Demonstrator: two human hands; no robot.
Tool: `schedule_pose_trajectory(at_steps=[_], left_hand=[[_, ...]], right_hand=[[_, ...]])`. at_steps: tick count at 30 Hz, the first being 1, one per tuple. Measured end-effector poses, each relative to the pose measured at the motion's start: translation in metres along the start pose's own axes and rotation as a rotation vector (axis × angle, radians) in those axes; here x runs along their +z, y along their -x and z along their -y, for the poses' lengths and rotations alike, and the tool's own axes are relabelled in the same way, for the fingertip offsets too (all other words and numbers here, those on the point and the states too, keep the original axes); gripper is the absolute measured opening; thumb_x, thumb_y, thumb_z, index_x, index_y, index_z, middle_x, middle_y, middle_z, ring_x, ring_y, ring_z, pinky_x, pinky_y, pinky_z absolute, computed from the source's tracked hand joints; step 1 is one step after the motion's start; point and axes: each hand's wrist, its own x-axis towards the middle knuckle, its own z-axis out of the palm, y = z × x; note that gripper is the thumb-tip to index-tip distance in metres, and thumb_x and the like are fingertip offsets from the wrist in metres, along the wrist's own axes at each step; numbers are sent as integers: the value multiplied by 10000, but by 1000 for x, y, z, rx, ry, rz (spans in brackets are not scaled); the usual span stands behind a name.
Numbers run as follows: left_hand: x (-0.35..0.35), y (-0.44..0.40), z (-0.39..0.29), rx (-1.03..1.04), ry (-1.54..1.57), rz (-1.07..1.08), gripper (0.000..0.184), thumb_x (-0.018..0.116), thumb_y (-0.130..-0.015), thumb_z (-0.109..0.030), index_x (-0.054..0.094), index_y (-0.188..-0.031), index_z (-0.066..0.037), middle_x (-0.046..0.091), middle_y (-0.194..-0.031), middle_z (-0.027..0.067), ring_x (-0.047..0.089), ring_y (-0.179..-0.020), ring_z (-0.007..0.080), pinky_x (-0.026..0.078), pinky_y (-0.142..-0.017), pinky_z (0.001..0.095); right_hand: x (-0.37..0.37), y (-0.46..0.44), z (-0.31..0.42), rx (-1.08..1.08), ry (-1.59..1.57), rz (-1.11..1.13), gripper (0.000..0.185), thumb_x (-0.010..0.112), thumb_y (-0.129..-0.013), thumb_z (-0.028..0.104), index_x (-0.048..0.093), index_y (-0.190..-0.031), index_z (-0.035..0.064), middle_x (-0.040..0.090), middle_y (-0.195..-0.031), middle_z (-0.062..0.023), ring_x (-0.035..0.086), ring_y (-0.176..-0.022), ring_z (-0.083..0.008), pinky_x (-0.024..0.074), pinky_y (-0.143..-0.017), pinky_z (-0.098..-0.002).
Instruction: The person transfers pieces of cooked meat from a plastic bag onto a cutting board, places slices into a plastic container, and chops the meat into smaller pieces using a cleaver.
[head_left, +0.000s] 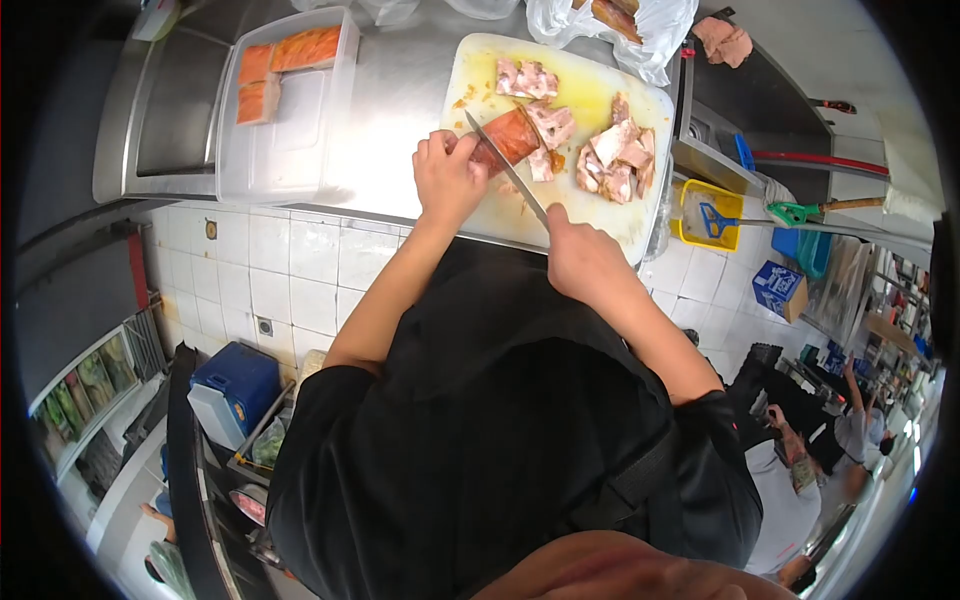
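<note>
My right hand (590,258) is closed round the handle of a long kitchen knife (515,178). The blade lies across a reddish-brown slab of meat (513,135) on the white cutting board (490,212). At the slab's left end, my left hand (449,175) grips it with bent fingers. Cut pale-pink pieces (550,124) lie just beyond the slab, and another cut piece (526,78) rests near the board's far edge. A heap of bony meat chunks (617,158) sits on the board's right side.
Left on the steel counter (395,100) stands a clear plastic tub (228,150) holding orange-skinned meat blocks (305,48). A white plastic bag (655,45) with meat lies behind the board. A yellow bin (730,230) stands right. Other people (800,480) are at lower right.
</note>
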Motion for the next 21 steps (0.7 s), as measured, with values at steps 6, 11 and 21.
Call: schedule_pose_trajectory(at_steps=[6,11,21], left_hand=[[1,-3,-2,-12,-8,7,294,608,-635,-100,662,-921,-141,556,-949,63,528,-864,275,405,-735,418],[2,-3,1,-19,-7,-24,277,587,-628,-104,645,-896,-145,567,-950,54,530,-851,274,403,-727,418],[4,-2,0,-6,-48,26,271,610,-666,-105,666,-926,-157,573,-982,52,530,-890,275,407,-775,431]], right_hand=[[-13,-19,7,0,-33,84,198,478,-845,9,459,-1033,-53,649,-782,-317,670,-774,-473,531,-697,-547],[-19,-50,15,-8,1,132,221,480,-867,13,470,-1072,-71,666,-842,-314,679,-820,-464,534,-721,-535],[-40,-48,15,12,98,205,313,467,-876,13,479,-1170,-97,665,-938,-324,676,-899,-451,526,-778,-530]])
